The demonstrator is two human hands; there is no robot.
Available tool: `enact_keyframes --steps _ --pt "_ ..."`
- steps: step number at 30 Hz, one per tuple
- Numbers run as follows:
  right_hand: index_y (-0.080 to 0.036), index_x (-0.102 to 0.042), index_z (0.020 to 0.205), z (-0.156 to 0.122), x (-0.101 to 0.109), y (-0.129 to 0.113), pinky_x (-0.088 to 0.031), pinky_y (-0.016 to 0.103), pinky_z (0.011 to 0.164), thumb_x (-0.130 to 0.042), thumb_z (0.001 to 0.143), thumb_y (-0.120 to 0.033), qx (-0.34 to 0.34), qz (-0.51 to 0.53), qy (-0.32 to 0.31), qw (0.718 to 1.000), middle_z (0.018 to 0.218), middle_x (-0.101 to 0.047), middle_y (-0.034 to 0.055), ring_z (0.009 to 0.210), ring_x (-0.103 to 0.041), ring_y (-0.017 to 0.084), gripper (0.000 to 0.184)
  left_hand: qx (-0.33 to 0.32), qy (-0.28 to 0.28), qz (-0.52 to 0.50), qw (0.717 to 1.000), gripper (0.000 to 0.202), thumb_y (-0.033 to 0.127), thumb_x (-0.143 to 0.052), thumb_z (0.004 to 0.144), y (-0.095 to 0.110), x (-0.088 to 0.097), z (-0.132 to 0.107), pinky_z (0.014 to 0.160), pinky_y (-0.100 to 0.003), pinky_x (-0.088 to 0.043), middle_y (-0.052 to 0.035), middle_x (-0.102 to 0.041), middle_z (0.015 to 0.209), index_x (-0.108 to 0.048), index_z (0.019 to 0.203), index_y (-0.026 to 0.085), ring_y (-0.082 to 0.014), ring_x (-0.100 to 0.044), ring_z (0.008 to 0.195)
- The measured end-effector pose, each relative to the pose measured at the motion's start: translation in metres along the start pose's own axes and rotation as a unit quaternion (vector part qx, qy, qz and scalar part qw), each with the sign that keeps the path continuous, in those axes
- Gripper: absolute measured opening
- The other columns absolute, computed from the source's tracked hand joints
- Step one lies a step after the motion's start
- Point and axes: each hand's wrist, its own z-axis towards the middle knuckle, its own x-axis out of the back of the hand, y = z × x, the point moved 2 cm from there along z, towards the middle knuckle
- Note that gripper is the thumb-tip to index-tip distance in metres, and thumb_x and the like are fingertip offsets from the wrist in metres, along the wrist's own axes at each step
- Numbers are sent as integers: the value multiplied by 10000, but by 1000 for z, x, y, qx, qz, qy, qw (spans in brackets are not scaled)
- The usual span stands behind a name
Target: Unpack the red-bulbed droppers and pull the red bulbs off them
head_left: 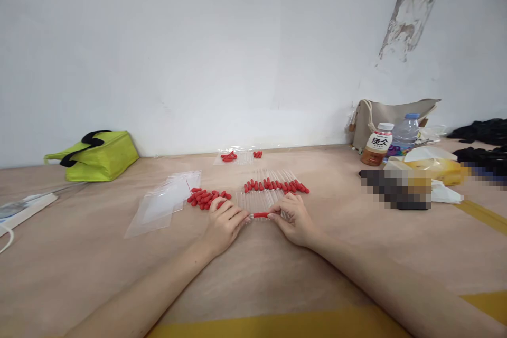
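Note:
My left hand [226,223] is closed in a pinch at the left end of a clear dropper tube, of which a short bit shows at its fingertips. My right hand [293,217] pinches the right end of a red rubber bulb [260,215], which lies level between the two hands, in line with the tube. Behind the fingers is a row of clear dropper tubes [257,200]. A pile of loose red bulbs [204,199] sits beside my left hand. Beyond my right hand lies a row of tubes with red bulbs on their near ends [277,185].
Clear plastic bags [162,203] lie left of the bulbs. A bag of tubes and bulbs [243,157] rests near the wall. At the left stands a lime-green bag [105,156]; at the right are a brown drink bottle [377,144], a water bottle [406,134] and a tissue pack [431,163].

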Motion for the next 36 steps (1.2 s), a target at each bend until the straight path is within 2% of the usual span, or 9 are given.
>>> enact_keyframes --steps 3,6,8,11,15,24,29,32,36 --pt "-217 -602 873 1 1 -1 -307 313 729 -549 787 -333 3 -32 11 999 747 -607 16 747 -491 160 154 0 -3 3 1000 108 212 -514 832 2 -1 0 785 -353 -320 3 -636 698 -620 821 197 -139 -499 686" --pt "-225 -580 1026 2 -2 -3 -307 311 740 -614 721 -435 43 -78 22 996 890 -620 42 833 -499 181 371 -6 -17 6 1000 115 216 -503 837 4 -1 1 792 -351 -317 6 -626 690 -616 825 203 -138 -494 688" --pt "-243 -609 991 3 -6 -5 -292 311 734 -596 748 -419 76 -105 24 991 874 -631 32 819 -495 172 300 -11 -35 9 999 131 217 -484 846 5 0 2 804 -356 -316 4 -623 694 -615 843 209 -140 -495 693" --pt "-253 -655 860 2 -11 -7 -256 314 702 -536 811 -347 112 -133 23 984 713 -617 9 735 -476 145 159 -14 -56 11 998 167 221 -452 858 6 2 2 809 -364 -318 -4 -615 689 -618 847 215 -142 -497 689" --pt "-238 -664 768 0 -11 -11 -222 324 695 -527 815 -314 144 -144 11 979 599 -559 -4 687 -448 130 163 -16 -71 -5 997 197 219 -431 860 6 7 1 792 -363 -323 -13 -598 661 -625 828 214 -143 -507 685" --pt "-223 -634 746 -3 -9 -14 -223 351 740 -482 826 -246 173 -128 1 977 592 -538 -19 675 -419 123 173 -37 -58 -14 998 178 179 -438 851 8 12 0 760 -355 -336 -5 -592 634 -609 802 190 -133 -497 646" --pt "-218 -653 782 -4 1 4 -296 340 746 -493 822 -263 102 -78 20 991 632 -559 11 694 -455 137 171 34 -26 -33 999 188 194 -423 859 -9 12 -10 681 -299 -400 -27 -593 691 -606 820 181 -142 -514 670" --pt "-210 -652 863 1 8 21 -383 283 679 -475 830 -287 24 18 47 998 746 -579 34 703 -503 132 196 93 -24 -58 994 225 209 -387 874 -17 6 -15 671 -247 -443 -45 -576 793 -590 968 182 -134 -541 724" --pt "-182 -633 944 8 15 45 -443 261 642 -440 817 -300 -84 81 97 988 863 -571 67 741 -548 143 259 138 -49 -58 987 378 117 -331 840 -23 -3 -16 745 -276 -461 -90 -521 922 -470 1190 146 -161 -534 844"
